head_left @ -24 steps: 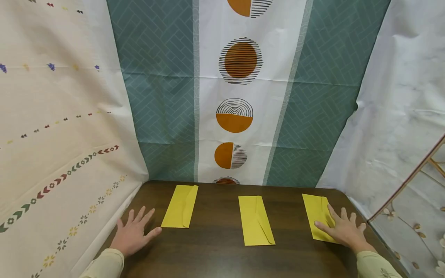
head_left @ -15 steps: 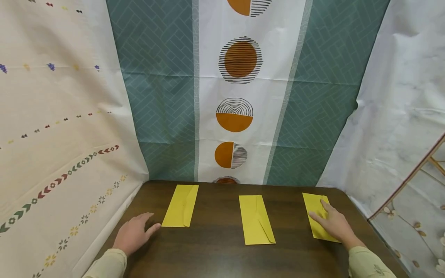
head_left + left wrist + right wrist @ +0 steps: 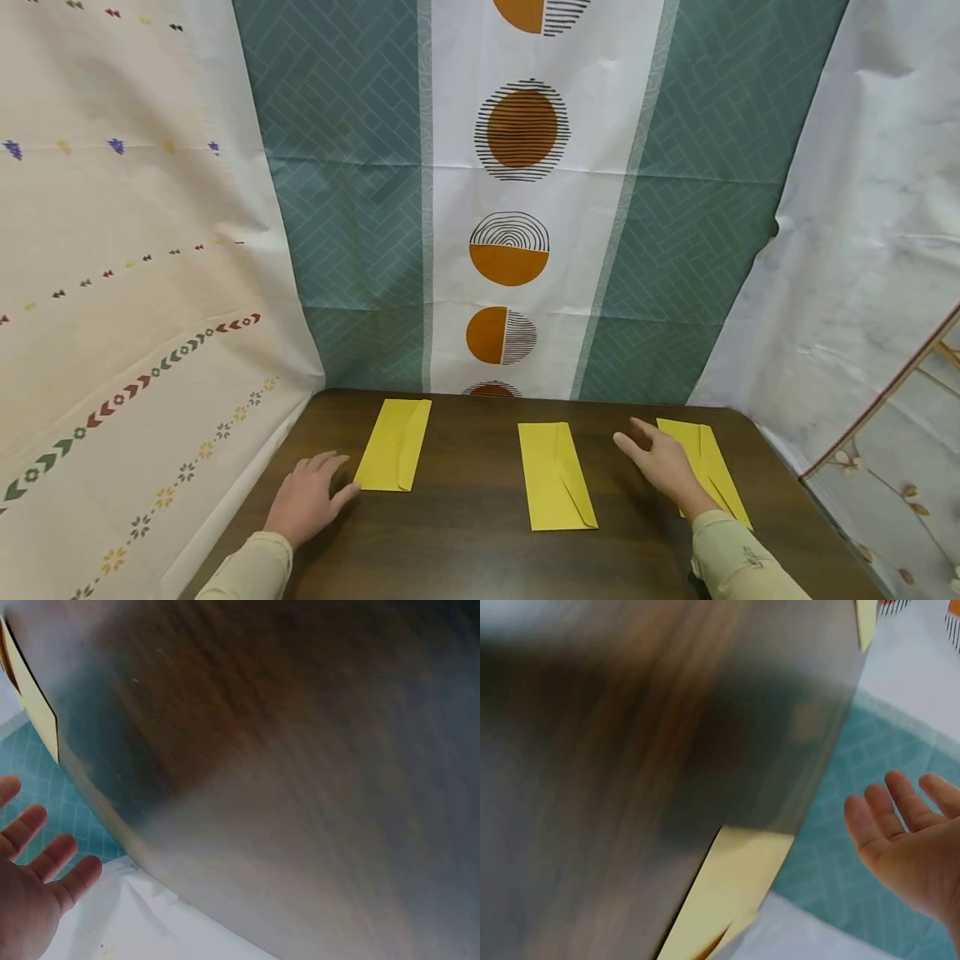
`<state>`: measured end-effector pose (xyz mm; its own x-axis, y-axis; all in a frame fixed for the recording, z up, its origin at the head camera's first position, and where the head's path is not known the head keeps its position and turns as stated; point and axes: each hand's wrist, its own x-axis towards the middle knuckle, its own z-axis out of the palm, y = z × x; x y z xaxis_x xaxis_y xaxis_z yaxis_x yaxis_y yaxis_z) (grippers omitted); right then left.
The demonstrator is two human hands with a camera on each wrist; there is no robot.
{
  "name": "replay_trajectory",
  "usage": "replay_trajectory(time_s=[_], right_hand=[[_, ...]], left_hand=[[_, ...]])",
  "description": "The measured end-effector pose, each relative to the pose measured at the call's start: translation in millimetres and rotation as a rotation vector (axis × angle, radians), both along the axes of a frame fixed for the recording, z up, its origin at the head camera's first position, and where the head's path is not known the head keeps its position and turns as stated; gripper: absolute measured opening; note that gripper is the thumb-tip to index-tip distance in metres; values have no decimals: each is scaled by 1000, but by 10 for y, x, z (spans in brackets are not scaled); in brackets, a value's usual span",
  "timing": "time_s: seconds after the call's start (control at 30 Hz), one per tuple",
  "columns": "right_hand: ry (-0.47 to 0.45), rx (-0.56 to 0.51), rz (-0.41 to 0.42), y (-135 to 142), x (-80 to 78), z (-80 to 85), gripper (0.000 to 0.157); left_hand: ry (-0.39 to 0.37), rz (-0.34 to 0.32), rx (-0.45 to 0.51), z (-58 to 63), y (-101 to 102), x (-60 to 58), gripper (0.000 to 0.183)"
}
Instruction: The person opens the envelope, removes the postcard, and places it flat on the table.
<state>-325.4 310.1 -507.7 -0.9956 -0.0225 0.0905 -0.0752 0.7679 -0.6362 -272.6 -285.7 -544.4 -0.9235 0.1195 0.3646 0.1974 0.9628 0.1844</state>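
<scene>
Three yellow envelopes lie apart on a dark wooden table [image 3: 450,550]. The left envelope [image 3: 393,446] is slightly slanted, with my left hand [image 3: 306,498] beside its lower left corner, fingers relaxed and holding nothing. Near the middle lies a second envelope [image 3: 557,477]. Between it and the right envelope [image 3: 701,454] hovers my right hand [image 3: 663,467], its wrist overlapping the right envelope in the head view. In the right wrist view the fingers [image 3: 907,806] are loosely extended and grip nothing. The left wrist view shows the left fingers [image 3: 52,855] spread, likewise without anything in them.
Behind the table hangs a green and white cloth [image 3: 502,192] with orange circles. A cream patterned cloth [image 3: 135,333] borders the left side, and a white marbled cloth [image 3: 862,250] the right.
My right hand has moved left, off the right envelope toward the middle one. My left hand's spread fingers have drawn together, and it has shifted slightly right. The envelopes stay in place.
</scene>
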Motion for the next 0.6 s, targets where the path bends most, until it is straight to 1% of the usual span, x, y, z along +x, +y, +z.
replay_trajectory(time_s=[0.1, 0.27, 0.43, 0.53, 0.6], right_hand=[[7, -53, 17, -184, -62, -32, 88], [12, -112, 58, -565, -130, -34, 81], [36, -130, 106, -1017, -187, -26, 70], [28, -133, 145, -1285, -197, -50, 66], [7, -138, 182, -1450, -195, -66, 67]], left_hand=[[-24, -2, 9, -18, 35, -30, 54], [-70, -4, 10, -64, 129, -125, 56], [-98, -7, 6, -98, 238, -202, 55], [-128, -4, 19, -105, 292, -221, 55], [-152, -3, 30, -107, 320, -227, 55]])
